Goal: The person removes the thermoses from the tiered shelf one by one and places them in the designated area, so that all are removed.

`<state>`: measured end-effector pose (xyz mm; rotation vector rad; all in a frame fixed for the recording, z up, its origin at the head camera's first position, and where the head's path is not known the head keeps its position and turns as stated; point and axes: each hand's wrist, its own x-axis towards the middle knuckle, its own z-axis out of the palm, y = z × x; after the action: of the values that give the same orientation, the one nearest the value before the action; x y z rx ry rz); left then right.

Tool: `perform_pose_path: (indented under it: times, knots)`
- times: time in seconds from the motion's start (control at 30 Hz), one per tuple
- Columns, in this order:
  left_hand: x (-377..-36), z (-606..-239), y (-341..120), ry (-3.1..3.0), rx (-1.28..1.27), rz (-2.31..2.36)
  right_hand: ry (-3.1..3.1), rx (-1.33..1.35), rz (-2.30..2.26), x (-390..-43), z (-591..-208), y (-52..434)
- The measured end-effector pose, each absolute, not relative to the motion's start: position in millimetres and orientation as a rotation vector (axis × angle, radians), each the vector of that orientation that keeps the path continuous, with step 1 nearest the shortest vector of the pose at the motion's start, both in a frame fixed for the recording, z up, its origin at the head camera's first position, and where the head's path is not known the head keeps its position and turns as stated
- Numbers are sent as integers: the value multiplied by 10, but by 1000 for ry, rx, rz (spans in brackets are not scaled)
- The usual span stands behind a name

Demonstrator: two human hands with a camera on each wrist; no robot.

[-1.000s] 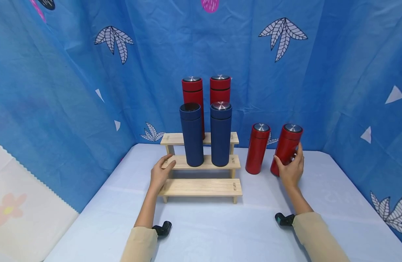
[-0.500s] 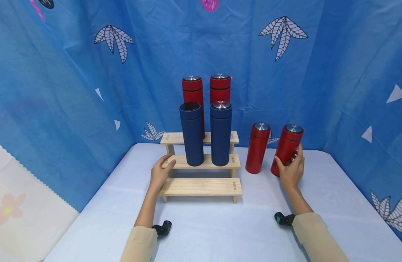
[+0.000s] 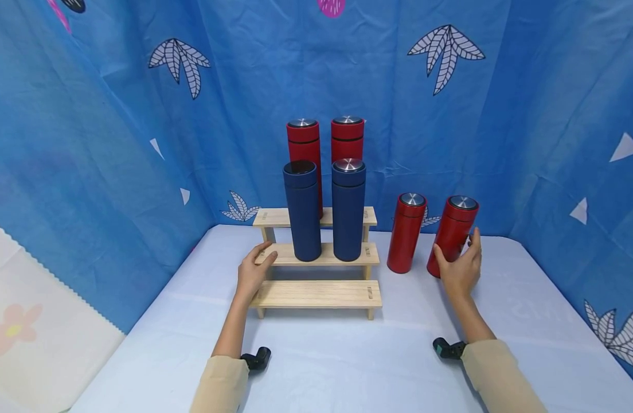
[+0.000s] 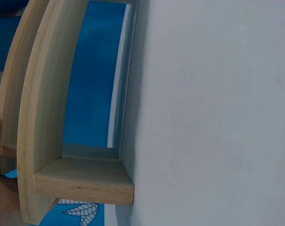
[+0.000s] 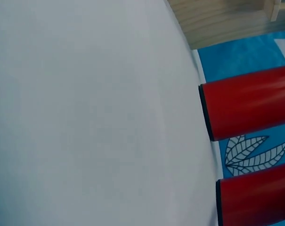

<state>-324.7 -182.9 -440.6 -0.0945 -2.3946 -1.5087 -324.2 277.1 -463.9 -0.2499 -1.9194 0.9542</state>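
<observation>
Wooden rack [image 3: 316, 292] in grasp of left hand [image 3: 251, 274], rightmost red bottle [image 3: 453, 229] in right hand [image 3: 461, 273]

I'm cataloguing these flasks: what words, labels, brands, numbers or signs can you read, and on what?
Red flasks, blue flasks, stand: no readable text.
Backdrop: printed pictures, no readable text.
Tablecloth: faint letter-like marks at the right, too faint to read.

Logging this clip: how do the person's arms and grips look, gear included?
The left sleeve and right sleeve are plain beige, ending short of the wrists. At the cuffs sit a small black left device and a similar right device with a green patch. The left grip and right grip are bare hands, ungloved. No cables show.
</observation>
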Motion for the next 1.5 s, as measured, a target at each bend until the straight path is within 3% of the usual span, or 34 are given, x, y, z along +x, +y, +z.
perform_pose_path:
  times: [0.2,0.5,0.73,0.93,1.5]
  knots:
    - [-3256,-4414,-1802,-2397,-105,-1508,-1750,-179,922,-3122,-4461,2635]
    - [-3245,-4402,-1817,-2408,-89,-1497,-1527,168,1032,-2959,-3855,2031]
    - [-3226,-4392,-1834,-2403,-84,-1507,-1502,406,985,-2921,-3594,1580]
    - [-3240,-4396,-1817,-2403,-81,-1504,-1615,555,987,-2999,-3566,1319]
    - [-3244,-4416,-1824,-2380,-87,-1511,-2067,502,1035,-3223,-3917,939]
